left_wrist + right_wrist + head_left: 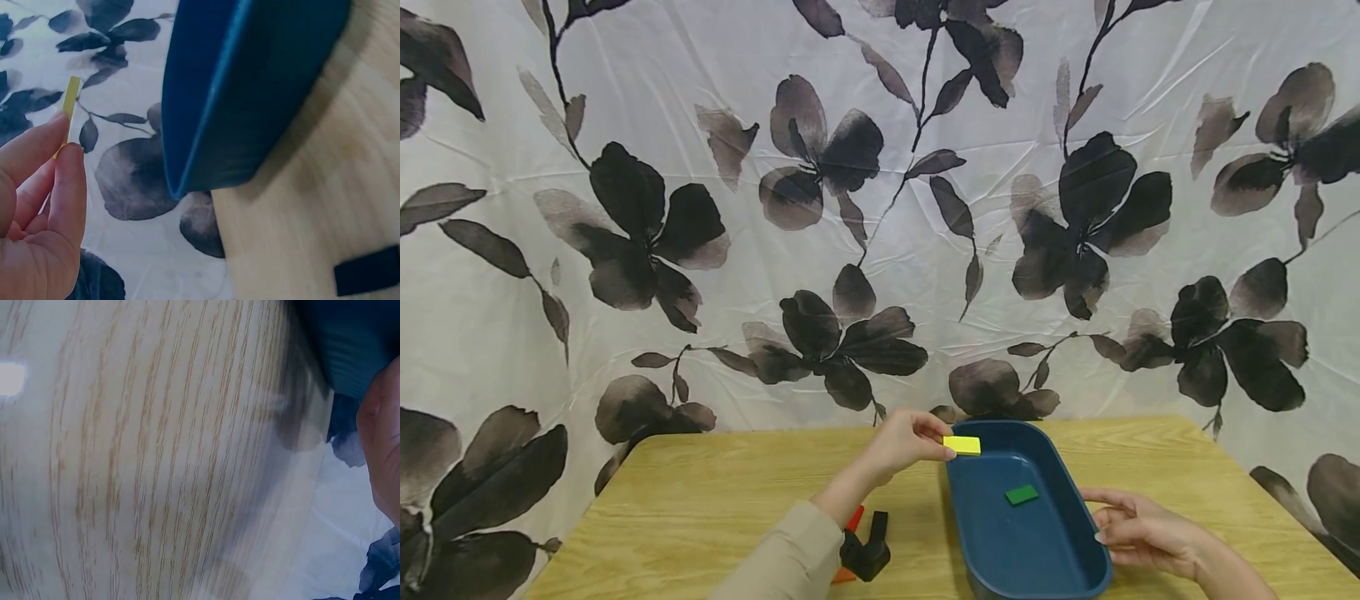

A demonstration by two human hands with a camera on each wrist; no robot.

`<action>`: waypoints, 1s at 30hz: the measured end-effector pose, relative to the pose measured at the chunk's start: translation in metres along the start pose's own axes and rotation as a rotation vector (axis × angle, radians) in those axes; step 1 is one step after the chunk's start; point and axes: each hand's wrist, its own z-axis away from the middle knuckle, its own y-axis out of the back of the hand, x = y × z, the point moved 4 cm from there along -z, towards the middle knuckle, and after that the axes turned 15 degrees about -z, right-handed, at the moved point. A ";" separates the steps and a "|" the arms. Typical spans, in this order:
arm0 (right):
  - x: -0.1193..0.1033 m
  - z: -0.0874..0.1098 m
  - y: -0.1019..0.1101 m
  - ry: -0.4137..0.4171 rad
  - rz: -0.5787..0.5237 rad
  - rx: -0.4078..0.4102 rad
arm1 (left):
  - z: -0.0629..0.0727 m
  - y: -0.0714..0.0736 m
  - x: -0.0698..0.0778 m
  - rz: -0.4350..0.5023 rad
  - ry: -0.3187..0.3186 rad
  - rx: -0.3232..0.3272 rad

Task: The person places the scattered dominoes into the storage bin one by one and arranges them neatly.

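Note:
My left hand (910,446) pinches a small flat yellow block (962,445) between thumb and fingers, above the far left rim of a deep blue plastic tub (1026,554). In the left wrist view, the same yellow block (71,100) stands edge-on at the fingertips. Inside the tub, a green block (1022,496) lies flat on the bottom. My right hand (1150,533) holds the tub's right side, thumb at the rim and other fingers against the outer wall. The right wrist view shows only part of this hand (382,437) beside the tub.
Red-orange pieces (844,575) lie on the wooden table (722,492), partly covered by my left sleeve and a black object (867,558) near the wrist. A black block (369,272) is on the table in the left wrist view. A floral curtain (925,250) hangs behind.

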 end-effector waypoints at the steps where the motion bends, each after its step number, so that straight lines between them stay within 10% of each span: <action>1: 0.000 -0.001 -0.001 0.000 0.000 -0.004 | -0.003 0.000 0.001 -0.002 0.001 0.005; 30: 0.001 0.002 0.006 -0.020 0.021 0.065 | -0.042 -0.062 -0.015 0.345 0.257 0.099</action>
